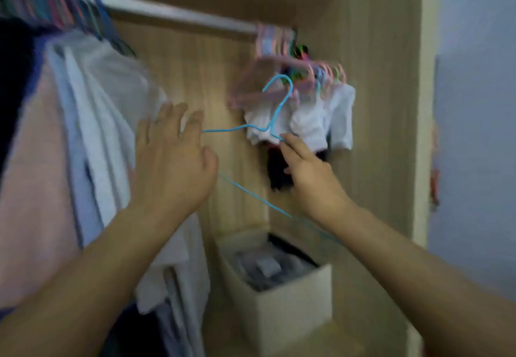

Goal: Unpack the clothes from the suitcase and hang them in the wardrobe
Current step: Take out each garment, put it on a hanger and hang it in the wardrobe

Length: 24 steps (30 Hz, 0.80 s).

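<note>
— What did you have hold of just then?

— A thin blue wire hanger (275, 111), bare, no garment on it. My right hand (310, 174) pinched it at the shoulder just below the neck, fingers (290, 144) curled round the wire. It looked light and springy to me, apt to twist if held at one end, so close to the hook seemed the steadiest place to take it.

— And the other hand?

— My left hand (173, 158) was spread, fingers straight, gripping nothing, up against the pale hanging shirts (95, 122) on the left.

— What was in the way?

— A crowded bunch of pink plastic hangers (268, 63) with small white garments (321, 116) at the right end of the pale metal rail (178, 13). Their hooks could have snagged mine, I reckoned. A beige fabric storage box (290, 309) stood on the wardrobe floor beneath. No suitcase was in view.
</note>
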{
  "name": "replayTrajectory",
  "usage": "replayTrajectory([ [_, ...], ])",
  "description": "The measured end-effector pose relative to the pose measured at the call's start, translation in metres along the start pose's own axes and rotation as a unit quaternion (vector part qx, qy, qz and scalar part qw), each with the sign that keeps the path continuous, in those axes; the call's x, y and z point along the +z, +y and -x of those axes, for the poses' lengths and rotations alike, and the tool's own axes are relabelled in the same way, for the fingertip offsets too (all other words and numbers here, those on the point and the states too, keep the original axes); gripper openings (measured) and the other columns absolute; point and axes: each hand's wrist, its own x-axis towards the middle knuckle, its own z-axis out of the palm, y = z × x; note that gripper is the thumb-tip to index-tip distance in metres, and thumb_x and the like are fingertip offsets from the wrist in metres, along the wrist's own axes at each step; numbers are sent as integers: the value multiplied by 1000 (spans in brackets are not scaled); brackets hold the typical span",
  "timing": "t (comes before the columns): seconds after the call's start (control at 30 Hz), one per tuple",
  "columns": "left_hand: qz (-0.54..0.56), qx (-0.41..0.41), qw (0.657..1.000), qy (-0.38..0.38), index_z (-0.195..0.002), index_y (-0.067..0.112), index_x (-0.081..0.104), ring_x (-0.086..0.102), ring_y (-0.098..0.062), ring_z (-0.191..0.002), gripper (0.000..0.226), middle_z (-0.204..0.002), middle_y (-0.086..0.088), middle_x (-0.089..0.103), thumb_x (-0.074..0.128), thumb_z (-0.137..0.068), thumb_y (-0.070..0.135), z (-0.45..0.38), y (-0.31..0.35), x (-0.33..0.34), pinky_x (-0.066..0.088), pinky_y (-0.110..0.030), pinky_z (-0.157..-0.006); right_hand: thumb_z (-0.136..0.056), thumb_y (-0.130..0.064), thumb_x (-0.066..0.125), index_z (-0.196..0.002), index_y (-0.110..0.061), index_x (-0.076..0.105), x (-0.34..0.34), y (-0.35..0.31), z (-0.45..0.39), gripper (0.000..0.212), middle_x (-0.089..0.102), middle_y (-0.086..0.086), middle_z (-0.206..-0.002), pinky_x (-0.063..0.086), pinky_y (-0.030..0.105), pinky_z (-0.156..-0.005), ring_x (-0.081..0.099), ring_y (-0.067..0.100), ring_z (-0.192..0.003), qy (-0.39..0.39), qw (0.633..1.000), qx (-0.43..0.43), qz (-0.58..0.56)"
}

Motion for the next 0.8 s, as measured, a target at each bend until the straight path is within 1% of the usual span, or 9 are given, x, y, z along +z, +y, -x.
replayTrajectory([
  [0.13, 294, -74, 942, -144, -142, 4, 54, 50, -34, -133, 58, -142, -19, 53, 47, -91, 31, 157, 108, 35, 39, -46, -113, -61, 5, 36, -151, -16, 39, -11, 28, 228, 93, 29, -7, -161, 57, 39, -87, 67, 23, -104, -107, 986, 89, -94],
  [0.2, 322, -54, 916, -232, -142, 6, 54, 50, -36, -132, 57, -142, -18, 54, 45, -96, 39, 242, 157, 46, 40, -50, -111, -56, 9, 37, -151, -13, 42, -39, 37, 338, 98, 31, -5, -161, 51, 21, -96, 64, 18, -114, -159, 967, 150, -131],
  [0.3, 346, 28, 866, -360, -141, 9, 56, 50, -39, -131, 58, -142, -19, 54, 40, -101, 48, 353, 237, 49, 42, -55, -106, -52, 18, 40, -147, -9, 47, -93, 50, 480, 99, 38, -1, -157, 40, 13, -105, 57, 13, -125, -195, 934, 244, -173],
  [0.37, 364, 72, 824, -428, -143, 9, 54, 51, -40, -129, 64, -140, -19, 54, 33, -103, 55, 410, 293, 43, 42, -54, -104, -54, 23, 39, -145, -9, 47, -134, 60, 557, 96, 41, -2, -153, 41, 8, -99, 55, 4, -124, -187, 906, 308, -223],
  [0.43, 380, 98, 784, -482, -146, 13, 52, 50, -39, -130, 64, -142, -16, 53, 32, -103, 56, 457, 351, 27, 40, -51, -108, -61, 30, 36, -142, -16, 48, -178, 72, 629, 94, 40, -13, -152, 54, 14, -81, 64, 4, -113, -182, 861, 392, -267],
  [0.53, 421, 124, 748, -497, -149, 17, 49, 46, -40, -136, 59, -149, -16, 49, 42, -99, 48, 513, 449, -1, 38, -56, -110, -69, 32, 35, -140, -22, 52, -247, 100, 734, 91, 41, -21, -153, 61, 44, -68, 68, 14, -112, -186, 807, 478, -291],
  [0.6, 429, 140, 734, -507, -149, 19, 47, 45, -38, -137, 56, -152, -14, 46, 45, -98, 43, 542, 515, -23, 38, -55, -111, -72, 30, 34, -140, -17, 54, -291, 118, 799, 85, 39, -13, -156, 60, 35, -62, 64, 17, -120, -183, 772, 527, -304],
  [0.67, 420, 141, 714, -542, -149, 19, 49, 45, -34, -135, 56, -151, -13, 47, 48, -97, 41, 570, 576, -46, 39, -49, -110, -82, 30, 37, -138, -12, 56, -332, 129, 855, 73, 37, -6, -156, 56, 28, -52, 70, 17, -109, -173, 718, 588, -331],
  [0.8, 418, 218, 587, -658, -135, 15, 62, 60, -31, -122, 62, -135, -11, 64, 39, -96, 58, 612, 685, -91, 34, -34, -108, -97, 18, 38, -132, -19, 60, -401, 132, 943, 55, 42, -13, -151, 59, 40, -55, 69, 17, -111, -150, 632, 671, -356],
])
